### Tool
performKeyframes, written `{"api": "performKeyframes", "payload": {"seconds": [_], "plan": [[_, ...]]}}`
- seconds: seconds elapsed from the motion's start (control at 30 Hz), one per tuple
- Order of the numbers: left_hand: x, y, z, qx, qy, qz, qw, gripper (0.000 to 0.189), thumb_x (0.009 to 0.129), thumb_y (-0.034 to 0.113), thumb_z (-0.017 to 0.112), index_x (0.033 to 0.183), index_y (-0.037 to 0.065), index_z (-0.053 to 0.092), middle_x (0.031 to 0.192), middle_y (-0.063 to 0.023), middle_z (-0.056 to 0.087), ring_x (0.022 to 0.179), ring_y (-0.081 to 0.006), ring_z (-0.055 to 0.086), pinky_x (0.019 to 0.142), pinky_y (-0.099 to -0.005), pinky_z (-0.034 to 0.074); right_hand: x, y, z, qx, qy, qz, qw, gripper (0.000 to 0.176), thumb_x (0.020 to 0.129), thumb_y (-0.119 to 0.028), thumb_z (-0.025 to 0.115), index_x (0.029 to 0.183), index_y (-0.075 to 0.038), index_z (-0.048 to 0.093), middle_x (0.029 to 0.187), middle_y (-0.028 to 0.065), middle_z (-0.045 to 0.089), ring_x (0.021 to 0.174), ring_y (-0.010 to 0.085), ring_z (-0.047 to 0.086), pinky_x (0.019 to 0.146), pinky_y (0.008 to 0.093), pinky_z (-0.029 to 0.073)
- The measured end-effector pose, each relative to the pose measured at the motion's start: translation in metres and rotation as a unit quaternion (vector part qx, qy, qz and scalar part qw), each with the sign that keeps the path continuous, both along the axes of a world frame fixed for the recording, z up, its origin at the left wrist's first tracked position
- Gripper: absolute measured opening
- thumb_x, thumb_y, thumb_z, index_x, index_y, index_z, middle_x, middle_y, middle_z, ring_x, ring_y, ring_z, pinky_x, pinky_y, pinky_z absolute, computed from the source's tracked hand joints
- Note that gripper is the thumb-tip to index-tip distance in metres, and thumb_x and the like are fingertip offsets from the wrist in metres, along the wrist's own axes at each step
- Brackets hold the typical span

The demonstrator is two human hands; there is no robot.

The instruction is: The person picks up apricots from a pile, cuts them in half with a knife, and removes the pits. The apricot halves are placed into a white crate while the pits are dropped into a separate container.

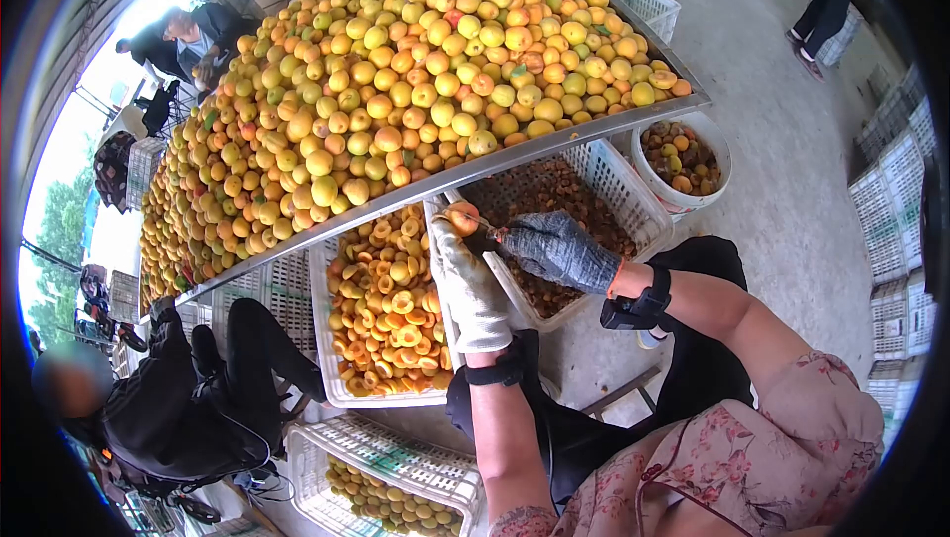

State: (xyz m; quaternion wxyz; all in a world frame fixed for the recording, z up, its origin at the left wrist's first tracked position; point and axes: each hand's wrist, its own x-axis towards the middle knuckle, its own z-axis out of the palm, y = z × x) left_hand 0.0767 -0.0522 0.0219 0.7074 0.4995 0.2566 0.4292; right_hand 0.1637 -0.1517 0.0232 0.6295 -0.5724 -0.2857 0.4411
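Note:
My left hand point(467, 285), in a white knit glove, is closed round an orange-yellow apricot point(461, 218) just below the metal table edge. My right hand point(559, 252), in a grey knit glove with an orange cuff, grips a thin hand tool point(487, 227). The tool's tip is at the right side of the apricot; whether it is inside cannot be made out. Below my left hand stands a white crate of halved, pitted apricots point(401, 304). Beneath my right hand is another white crate point(625, 186) with brown apricot pits point(569, 205).
A metal-edged table point(554, 139) carries a large heap of whole apricots point(396, 82). A white bucket point(727, 166) of fruit stands to the right. Nearby is a crate of greenish-yellow fruit point(391, 502). A person in black point(188, 408) sits at left. Stacked crates point(896, 210) line the right.

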Motion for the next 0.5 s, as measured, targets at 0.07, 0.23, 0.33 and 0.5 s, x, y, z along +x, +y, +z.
{"api": "performKeyframes", "payload": {"seconds": [0.07, 0.23, 0.33, 0.5], "plan": [[0.000, 0.003, 0.010, 0.105, -0.015, -0.037, 0.994, 0.039, 0.099, 0.037, 0.040, 0.097, 0.003, 0.059, 0.087, -0.0015, 0.056, 0.077, -0.0104, 0.049, 0.071, -0.0246, 0.040, 0.006, 0.001, -0.002, 0.002, 0.029, 0.008, 1.000, 0.028, 0.092, -0.028, 0.058, 0.096, -0.002, 0.066, 0.067, -0.0024, 0.055, 0.060, 0.0053, 0.046, 0.052, 0.0232, 0.038], [0.001, -0.007, 0.017, -0.007, -0.059, -0.023, 0.998, 0.029, 0.097, 0.023, 0.047, 0.112, 0.000, 0.056, 0.097, -0.0071, 0.061, 0.089, -0.0149, 0.058, 0.082, -0.0277, 0.047, 0.003, 0.003, 0.001, 0.003, 0.038, 0.015, 0.999, 0.029, 0.092, -0.030, 0.057, 0.097, -0.003, 0.067, 0.063, -0.0044, 0.052, 0.060, 0.0030, 0.044, 0.051, 0.0223, 0.037], [0.003, 0.009, -0.034, -0.176, -0.126, -0.068, 0.974, 0.030, 0.097, 0.027, 0.047, 0.112, 0.002, 0.056, 0.096, -0.0084, 0.063, 0.083, -0.0160, 0.061, 0.076, -0.0291, 0.051, -0.004, 0.012, -0.008, 0.062, -0.110, -0.050, 0.991, 0.029, 0.092, -0.028, 0.057, 0.094, -0.001, 0.066, 0.062, -0.0024, 0.052, 0.060, 0.0054, 0.046, 0.052, 0.0253, 0.039], [0.003, 0.003, -0.006, -0.121, -0.007, -0.086, 0.989, 0.038, 0.096, 0.037, 0.048, 0.111, 0.004, 0.057, 0.095, -0.0095, 0.063, 0.080, -0.0169, 0.060, 0.072, -0.0284, 0.051, 0.006, 0.004, -0.013, 0.014, -0.045, -0.031, 0.998, 0.027, 0.092, -0.026, 0.057, 0.095, -0.001, 0.066, 0.062, -0.0017, 0.054, 0.060, 0.0057, 0.047, 0.053, 0.0257, 0.040]]}}
